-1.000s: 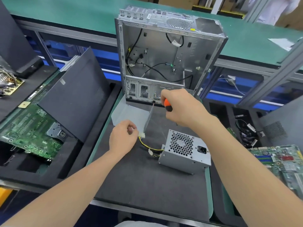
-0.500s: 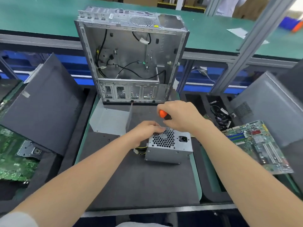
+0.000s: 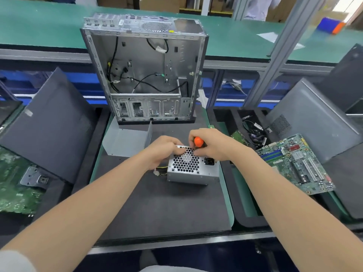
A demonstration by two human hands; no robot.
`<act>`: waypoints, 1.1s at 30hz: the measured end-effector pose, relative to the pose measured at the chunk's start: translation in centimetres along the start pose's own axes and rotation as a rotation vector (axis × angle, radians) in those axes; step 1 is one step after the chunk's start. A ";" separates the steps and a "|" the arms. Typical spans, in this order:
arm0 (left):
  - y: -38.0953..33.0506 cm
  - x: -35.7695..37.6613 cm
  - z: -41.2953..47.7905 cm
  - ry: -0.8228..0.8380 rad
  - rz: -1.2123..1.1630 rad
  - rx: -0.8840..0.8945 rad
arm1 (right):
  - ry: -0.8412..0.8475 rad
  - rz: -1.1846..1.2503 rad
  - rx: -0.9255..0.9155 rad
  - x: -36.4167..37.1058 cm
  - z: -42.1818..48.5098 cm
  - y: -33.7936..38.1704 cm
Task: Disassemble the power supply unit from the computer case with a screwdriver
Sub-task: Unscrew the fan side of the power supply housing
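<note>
The grey power supply unit [image 3: 191, 169] lies on the dark mat [image 3: 163, 205] with its honeycomb fan grille facing up and yellow cables trailing from its left side. My left hand [image 3: 164, 149] grips its far left edge. My right hand [image 3: 212, 146] holds the orange-handled screwdriver [image 3: 198, 141] and its fingertips touch the unit's far edge; the screwdriver's shaft is hidden. The open, gutted computer case [image 3: 145, 71] stands upright behind the mat, with loose black cables inside.
A bent grey metal plate [image 3: 127, 141] lies left of the unit. A dark side panel [image 3: 51, 124] leans at left over a green motherboard [image 3: 15, 185]. At right lie another motherboard [image 3: 296, 163], a cable bundle [image 3: 255, 132] and a grey panel [image 3: 312, 122].
My left hand left the cable connector and moved right onto the power supply unit. My right hand with the screwdriver came down to the unit's far edge. The camera view shifted.
</note>
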State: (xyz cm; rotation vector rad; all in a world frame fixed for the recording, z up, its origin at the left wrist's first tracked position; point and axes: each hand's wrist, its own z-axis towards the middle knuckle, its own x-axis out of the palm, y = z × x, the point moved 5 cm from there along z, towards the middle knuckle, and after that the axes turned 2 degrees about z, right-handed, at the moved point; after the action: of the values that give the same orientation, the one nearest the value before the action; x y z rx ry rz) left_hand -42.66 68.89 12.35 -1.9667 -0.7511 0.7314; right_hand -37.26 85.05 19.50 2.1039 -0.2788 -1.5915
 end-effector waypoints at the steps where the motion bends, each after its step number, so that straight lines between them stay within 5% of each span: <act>1: -0.2 0.0 -0.4 -0.009 0.006 0.027 | -0.018 0.005 -0.021 0.0 -0.3 0.1; 8: 0.9 0.8 -3.3 -0.175 0.409 0.419 | -0.113 -0.113 -0.128 3.7 -1.8 0.2; 19: 6.9 4.2 -7.2 -0.306 0.524 0.434 | -0.191 -0.256 -0.290 11.3 -6.0 -0.7; 26: 6.6 4.1 -8.5 -0.384 0.497 0.470 | -0.424 0.100 -0.319 8.1 -6.9 -0.8; 33: 7.5 2.7 -7.9 -0.366 0.219 0.339 | -0.651 0.448 -0.174 3.7 -7.4 -1.3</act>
State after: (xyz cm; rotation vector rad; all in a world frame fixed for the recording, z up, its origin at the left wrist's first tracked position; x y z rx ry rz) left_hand -33.49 63.52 8.66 -1.6380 -0.5787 1.2861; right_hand -29.26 86.41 17.23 1.2250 -0.7368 -1.8746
